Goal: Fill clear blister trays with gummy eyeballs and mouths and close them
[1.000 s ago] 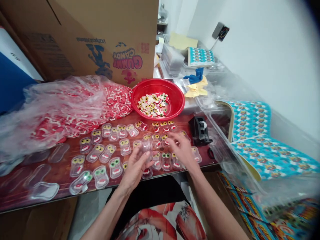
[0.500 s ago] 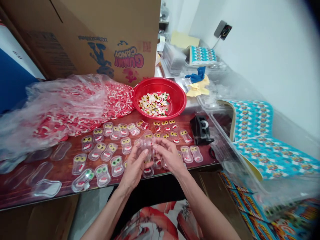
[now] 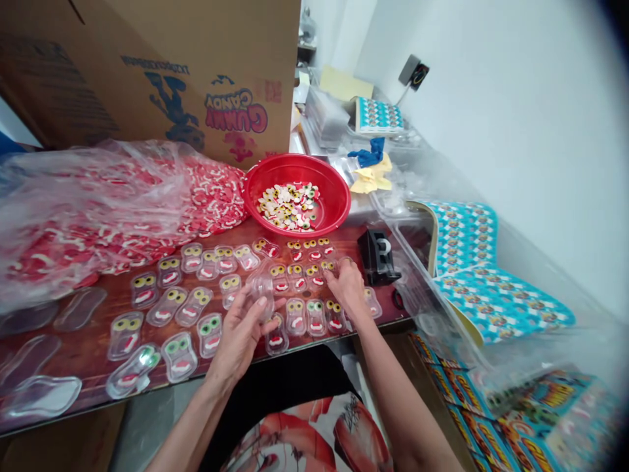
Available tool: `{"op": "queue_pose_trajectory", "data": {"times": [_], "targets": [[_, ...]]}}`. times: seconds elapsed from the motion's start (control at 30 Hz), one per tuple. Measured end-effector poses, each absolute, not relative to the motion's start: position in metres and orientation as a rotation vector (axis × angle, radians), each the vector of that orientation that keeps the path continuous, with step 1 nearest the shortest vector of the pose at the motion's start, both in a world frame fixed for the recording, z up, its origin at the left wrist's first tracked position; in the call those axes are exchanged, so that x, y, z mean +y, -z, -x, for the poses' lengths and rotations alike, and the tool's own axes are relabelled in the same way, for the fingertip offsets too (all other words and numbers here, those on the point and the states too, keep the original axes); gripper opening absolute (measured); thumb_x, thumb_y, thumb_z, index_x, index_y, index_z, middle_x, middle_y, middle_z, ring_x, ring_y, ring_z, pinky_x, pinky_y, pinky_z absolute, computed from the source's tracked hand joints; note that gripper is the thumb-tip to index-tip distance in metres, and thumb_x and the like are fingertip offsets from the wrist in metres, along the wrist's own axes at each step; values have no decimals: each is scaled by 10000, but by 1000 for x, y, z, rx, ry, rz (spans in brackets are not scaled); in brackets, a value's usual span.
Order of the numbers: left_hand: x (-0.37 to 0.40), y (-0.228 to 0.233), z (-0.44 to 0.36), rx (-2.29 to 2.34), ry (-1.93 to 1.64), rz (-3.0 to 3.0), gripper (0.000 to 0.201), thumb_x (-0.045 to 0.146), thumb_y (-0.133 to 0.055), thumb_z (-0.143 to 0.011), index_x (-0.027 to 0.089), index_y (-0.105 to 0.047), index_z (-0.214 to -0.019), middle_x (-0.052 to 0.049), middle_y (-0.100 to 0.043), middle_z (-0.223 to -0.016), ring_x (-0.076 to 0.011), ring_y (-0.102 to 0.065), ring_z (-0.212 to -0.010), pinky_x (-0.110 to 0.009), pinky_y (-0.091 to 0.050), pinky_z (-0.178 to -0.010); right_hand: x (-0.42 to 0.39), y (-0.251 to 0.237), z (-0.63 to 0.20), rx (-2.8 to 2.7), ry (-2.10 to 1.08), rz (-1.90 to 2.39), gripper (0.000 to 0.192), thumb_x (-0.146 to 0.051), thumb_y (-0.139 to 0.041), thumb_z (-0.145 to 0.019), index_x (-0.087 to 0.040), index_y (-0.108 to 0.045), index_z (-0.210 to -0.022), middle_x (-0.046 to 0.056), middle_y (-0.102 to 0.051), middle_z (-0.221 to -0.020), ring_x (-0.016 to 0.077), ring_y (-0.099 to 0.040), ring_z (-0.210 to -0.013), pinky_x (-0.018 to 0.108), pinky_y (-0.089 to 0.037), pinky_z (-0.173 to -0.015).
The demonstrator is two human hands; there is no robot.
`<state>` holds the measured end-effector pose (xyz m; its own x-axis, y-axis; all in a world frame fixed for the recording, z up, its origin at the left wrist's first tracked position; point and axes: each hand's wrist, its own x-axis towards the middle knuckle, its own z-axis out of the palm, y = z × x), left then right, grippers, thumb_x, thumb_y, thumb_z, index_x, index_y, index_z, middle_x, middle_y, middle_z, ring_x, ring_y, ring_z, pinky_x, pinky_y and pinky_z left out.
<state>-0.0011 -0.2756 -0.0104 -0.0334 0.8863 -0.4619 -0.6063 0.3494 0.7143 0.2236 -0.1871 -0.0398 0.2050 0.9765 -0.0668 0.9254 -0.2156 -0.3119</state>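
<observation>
Holding a stack of clear blister shells (image 3: 261, 288) just above the tabletop (image 3: 93, 357), the left hand (image 3: 240, 331) is clamped on it, long axis running near-to-far, open end far. Right hand (image 3: 350, 287) rests fingers-down, spread on filled candy packs (image 3: 314, 314). Far left, cardboard box (image 3: 196, 72) reads "GUMMY CANDY", upside down. Red bowl (image 3: 334, 190) beyond.

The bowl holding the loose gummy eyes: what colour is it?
Red; the bowl shows clearly in the head view.
</observation>
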Motion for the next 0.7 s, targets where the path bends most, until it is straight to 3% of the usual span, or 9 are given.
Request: {"op": "queue_pose_trajectory", "data": {"times": [0.27, 0.7], "targets": [[-275, 14, 0, 1047, -1214, -358, 488, 296, -821, -748, 255, -539, -1145, -40, -670, -1165, -280, -728, -1029, -266, -620, -665, -179, 38, -208, -1818, -386, 2393, 349, -316, -602, -919, -87, -575, -1180, 233, -577, -1220, 313, -656, -992, 387, -501, -817], [-274, 8, -6, 986, -1182, -324, 373, 287, -798, -780, 252, -556, -1063, -23, -689, -1188, -293, -724, -1048, -326, -635, -717, -178, 44, -219, -1860, -446, 2354, 307, -252, -641, -892, -101, -603, -1156, 201, -564, -1222, 293, -627, -1031, 363, -481, -860]]}}
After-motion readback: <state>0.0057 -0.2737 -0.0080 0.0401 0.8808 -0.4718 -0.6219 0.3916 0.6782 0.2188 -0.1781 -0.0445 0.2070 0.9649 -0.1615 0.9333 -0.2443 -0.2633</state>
